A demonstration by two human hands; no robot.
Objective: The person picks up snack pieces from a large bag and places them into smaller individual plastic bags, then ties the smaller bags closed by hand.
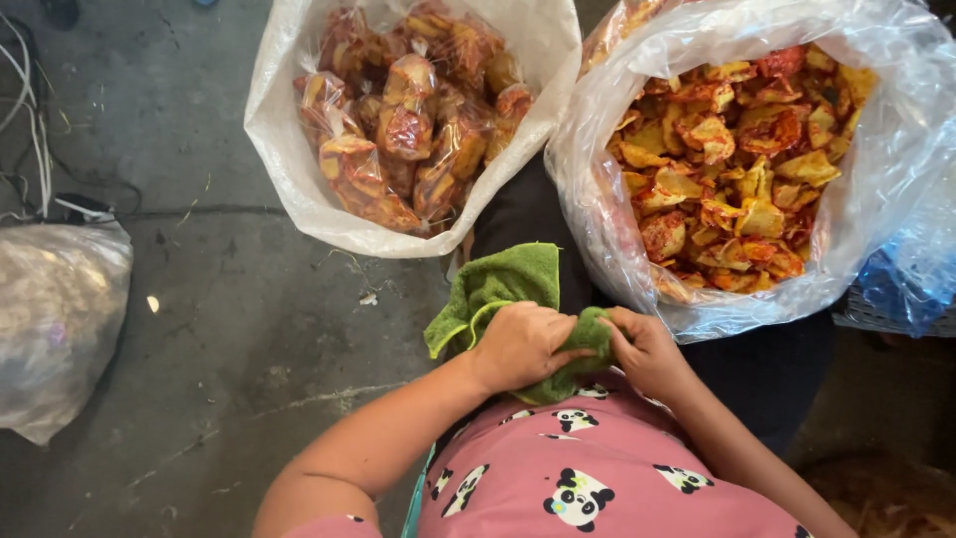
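A: What blocks the far side?
B: Two open sacks: a white sack [299,189] of small packets far centre, a clear bag [896,149] of loose chips far right. They nearly touch; only a narrow gap lies between them.
A: Where is passage possible?
B: Left, across bare concrete floor [199,329], up to the grey bag [60,319] at the left edge.

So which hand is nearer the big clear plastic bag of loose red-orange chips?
Right. The right hand sits just below the clear plastic bag of loose chips, almost at its bottom edge. The left hand is farther left, gripping the green towel.
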